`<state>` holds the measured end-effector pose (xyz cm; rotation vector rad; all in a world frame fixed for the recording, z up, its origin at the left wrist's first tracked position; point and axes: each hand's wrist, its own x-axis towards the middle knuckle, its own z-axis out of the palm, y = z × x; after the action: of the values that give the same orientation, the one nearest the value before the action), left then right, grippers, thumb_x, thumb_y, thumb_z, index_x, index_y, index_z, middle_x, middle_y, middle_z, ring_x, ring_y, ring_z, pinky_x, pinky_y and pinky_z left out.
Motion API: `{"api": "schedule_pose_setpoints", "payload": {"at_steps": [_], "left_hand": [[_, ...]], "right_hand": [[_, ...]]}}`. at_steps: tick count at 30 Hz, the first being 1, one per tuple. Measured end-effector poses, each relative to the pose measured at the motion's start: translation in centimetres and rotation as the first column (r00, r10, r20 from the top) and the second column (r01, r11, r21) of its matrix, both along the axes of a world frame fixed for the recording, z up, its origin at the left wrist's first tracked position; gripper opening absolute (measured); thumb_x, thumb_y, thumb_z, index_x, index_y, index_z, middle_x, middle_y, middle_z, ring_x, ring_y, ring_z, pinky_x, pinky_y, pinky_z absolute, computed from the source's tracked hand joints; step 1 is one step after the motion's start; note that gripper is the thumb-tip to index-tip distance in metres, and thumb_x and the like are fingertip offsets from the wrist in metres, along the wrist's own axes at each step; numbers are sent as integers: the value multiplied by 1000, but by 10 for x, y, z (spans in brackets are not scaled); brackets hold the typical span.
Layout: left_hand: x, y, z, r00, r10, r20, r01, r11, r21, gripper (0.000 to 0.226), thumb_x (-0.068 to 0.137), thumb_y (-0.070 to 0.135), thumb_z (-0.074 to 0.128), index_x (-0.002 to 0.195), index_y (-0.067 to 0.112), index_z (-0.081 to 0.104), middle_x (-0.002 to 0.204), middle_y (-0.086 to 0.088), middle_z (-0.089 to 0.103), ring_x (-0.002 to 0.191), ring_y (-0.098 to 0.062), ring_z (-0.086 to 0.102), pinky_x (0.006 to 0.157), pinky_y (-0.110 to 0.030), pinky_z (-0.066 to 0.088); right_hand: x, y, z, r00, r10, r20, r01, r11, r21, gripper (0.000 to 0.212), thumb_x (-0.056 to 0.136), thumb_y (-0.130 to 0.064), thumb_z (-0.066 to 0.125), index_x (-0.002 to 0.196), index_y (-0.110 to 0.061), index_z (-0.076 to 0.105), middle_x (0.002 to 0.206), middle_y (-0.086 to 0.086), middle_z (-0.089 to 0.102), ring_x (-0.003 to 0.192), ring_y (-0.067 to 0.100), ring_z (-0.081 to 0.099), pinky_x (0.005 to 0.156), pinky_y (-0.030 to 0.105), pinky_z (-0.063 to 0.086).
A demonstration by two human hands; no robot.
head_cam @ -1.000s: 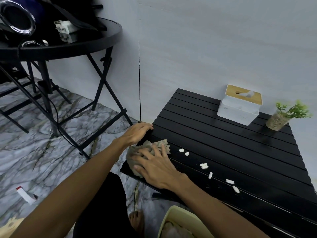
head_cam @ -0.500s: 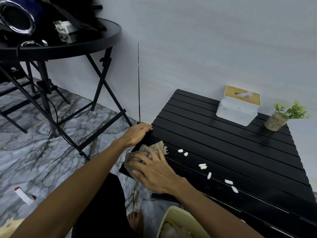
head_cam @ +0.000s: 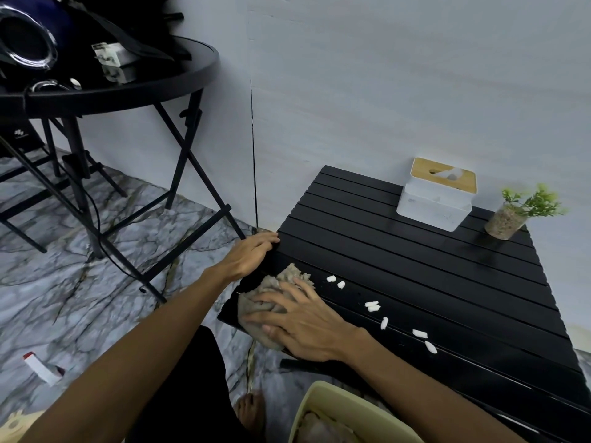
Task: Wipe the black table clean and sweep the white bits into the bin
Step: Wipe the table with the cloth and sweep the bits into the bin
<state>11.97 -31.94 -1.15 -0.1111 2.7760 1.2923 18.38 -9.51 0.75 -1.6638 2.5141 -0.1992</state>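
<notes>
A low black slatted table [head_cam: 415, 260] stands against the wall. My right hand [head_cam: 303, 321] lies flat on a crumpled grey cloth [head_cam: 271, 298], pressing it down at the table's near left corner. My left hand [head_cam: 249, 254] rests on the table's left edge, fingers curled over it. Several white bits [head_cam: 372, 306] lie in a loose line on the front slats, to the right of the cloth. A pale green bin [head_cam: 339, 414] sits on the floor below the front edge, with crumpled stuff inside.
A white tissue box with a wooden lid [head_cam: 435, 199] and a small potted plant [head_cam: 515, 212] stand at the table's back right. A round black folding table [head_cam: 105, 94] loaded with gear stands to the left. A white and red scrap [head_cam: 41, 369] lies on the marble floor.
My right hand has dragged the cloth a little toward the table's near left corner. The left hand stays on the edge, and the white bits have not moved.
</notes>
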Motion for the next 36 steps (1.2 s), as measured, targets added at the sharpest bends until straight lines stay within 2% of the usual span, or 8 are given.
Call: {"api": "schedule_pose_setpoints", "payload": {"at_steps": [7, 11, 18, 22, 24, 26, 31, 36], "left_hand": [[3, 1, -2, 1000, -6, -3, 6, 1000, -15, 39, 101, 28, 33, 131, 33, 57, 151, 14, 42, 141, -7, 32, 120, -36, 20], [5, 3, 0, 1000, -11, -9, 11, 1000, -22, 40, 100, 28, 33, 133, 32, 56, 151, 14, 41, 140, -8, 33, 119, -37, 22], [7, 6, 0, 999, -8, -39, 7, 1000, -26, 40, 101, 24, 35, 134, 28, 55, 152, 12, 40, 141, -10, 32, 118, -35, 21], [7, 6, 1, 999, -6, -52, 5, 1000, -24, 39, 102, 22, 35, 136, 26, 54, 152, 12, 40, 142, -10, 30, 118, -36, 19], [9, 7, 2, 998, -5, -59, 3, 999, -35, 39, 102, 22, 35, 136, 26, 53, 153, 11, 39, 142, -10, 30, 117, -35, 18], [10, 8, 2, 998, -6, -62, 3, 999, -45, 40, 102, 22, 34, 137, 25, 53, 153, 11, 39, 142, -10, 29, 117, -36, 17], [10, 11, 5, 997, -4, -71, 0, 998, -56, 40, 102, 20, 34, 138, 24, 52, 154, 9, 39, 142, -11, 30, 120, -38, 17], [11, 12, 3, 994, 2, -106, -13, 995, -102, 40, 102, 21, 35, 137, 24, 54, 153, 10, 40, 141, -12, 32, 116, -35, 17]], "right_hand": [[8, 51, 3, 1000, -23, 13, 22, 999, 49, 47, 107, -40, 27, 149, -59, 19, 161, -18, 23, 151, 22, 19, 126, 51, 5], [11, 73, 8, 1000, -18, 19, 17, 998, 53, 55, 100, -32, 33, 148, -58, 24, 156, -18, 31, 143, 16, 29, 123, 47, 16], [12, 98, 9, 999, -48, -7, 48, 999, -7, 47, 101, -21, 38, 140, -48, 45, 132, -15, 49, 117, 10, 44, 106, 33, 36], [-4, 97, 31, 957, -145, 250, 192, 966, -176, 38, 107, -25, 36, 131, -40, 60, 117, -10, 56, 105, 15, 51, 93, 41, 43], [-25, 91, 49, 921, -188, 342, 302, 897, -322, 33, 107, -22, 41, 128, -31, 65, 107, -7, 60, 105, 17, 55, 95, 47, 44], [-49, 79, 68, 886, -243, 395, 392, 848, -357, 32, 107, -18, 42, 126, -27, 66, 104, -9, 61, 104, 12, 56, 96, 48, 47], [-99, 37, 72, 875, -420, 240, 461, 874, -151, 35, 108, -25, 35, 132, -37, 57, 127, -1, 55, 118, 23, 49, 101, 56, 43], [-99, 26, 25, 907, -413, 82, 407, 910, 78, 38, 108, -41, 28, 142, -48, 42, 137, -5, 44, 119, 26, 43, 102, 53, 34]]}}
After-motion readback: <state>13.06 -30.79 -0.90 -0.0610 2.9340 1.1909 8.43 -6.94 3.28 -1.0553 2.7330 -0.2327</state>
